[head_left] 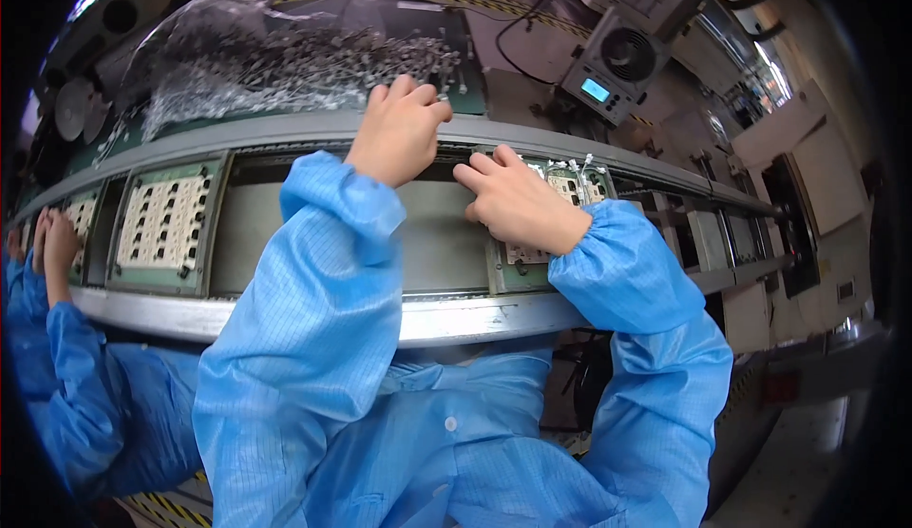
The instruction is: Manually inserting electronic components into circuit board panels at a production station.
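My left hand (401, 131) reaches over the conveyor's far rail to the near edge of a heap of small wired parts (313, 62). Its fingers are bent and closed, with the tips hidden, so I cannot make out what they hold. Lower and to the right, my right hand (522, 203) lies over the left part of a green-framed tray (513, 276). Its fingers are slightly spread and curved, and nothing shows between them. Pale blocks and a few white-ended leads (578, 174) stand in that tray, partly hidden by the hand and sleeve.
Another green-framed tray (161, 219) with rows of pale blocks sits left on the conveyor. A co-worker's hands (57, 243) work at a further tray. Clear plastic sheeting (190, 53) lies around the heap. A grey fan unit (617, 62) with a lit screen stands far right.
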`<action>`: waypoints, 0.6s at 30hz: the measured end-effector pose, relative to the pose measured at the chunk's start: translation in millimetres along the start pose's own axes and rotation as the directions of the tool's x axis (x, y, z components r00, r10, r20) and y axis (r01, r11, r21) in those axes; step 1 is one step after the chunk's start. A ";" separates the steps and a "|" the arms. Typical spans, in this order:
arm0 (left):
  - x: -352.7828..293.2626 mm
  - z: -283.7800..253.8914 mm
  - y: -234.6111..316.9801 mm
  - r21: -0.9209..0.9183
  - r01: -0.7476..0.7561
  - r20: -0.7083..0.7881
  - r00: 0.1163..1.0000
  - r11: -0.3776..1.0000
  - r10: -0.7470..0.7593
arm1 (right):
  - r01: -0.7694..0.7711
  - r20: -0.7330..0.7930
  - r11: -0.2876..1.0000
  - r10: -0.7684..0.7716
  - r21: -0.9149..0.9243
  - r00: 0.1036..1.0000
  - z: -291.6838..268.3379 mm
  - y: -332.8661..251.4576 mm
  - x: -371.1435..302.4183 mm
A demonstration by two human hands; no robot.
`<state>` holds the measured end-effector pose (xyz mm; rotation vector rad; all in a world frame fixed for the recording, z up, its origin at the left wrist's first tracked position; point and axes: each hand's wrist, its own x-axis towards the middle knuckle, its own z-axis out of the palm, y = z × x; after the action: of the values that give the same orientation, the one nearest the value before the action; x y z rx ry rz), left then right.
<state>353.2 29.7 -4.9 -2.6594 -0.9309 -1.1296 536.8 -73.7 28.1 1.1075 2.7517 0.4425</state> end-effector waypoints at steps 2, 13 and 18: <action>2.8 4.8 2.4 -0.002 -0.031 -0.004 1.000 1.000 0.031 | -0.030 0.057 0.999 0.031 -0.020 0.998 6.8 15.1 -21.4; 27.3 18.3 39.2 -0.052 -0.069 0.159 0.984 0.996 0.077 | -0.544 0.228 0.835 0.547 -0.082 0.805 56.2 148.0 -287.4; 42.9 33.7 43.4 -0.041 -0.050 0.182 0.982 0.998 0.057 | -0.701 0.199 0.687 0.727 -0.194 0.658 91.0 207.6 -397.0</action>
<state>422.1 26.8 6.0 -2.8382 -0.8672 -0.9115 979.4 -187.7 17.5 2.0446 1.9319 0.4587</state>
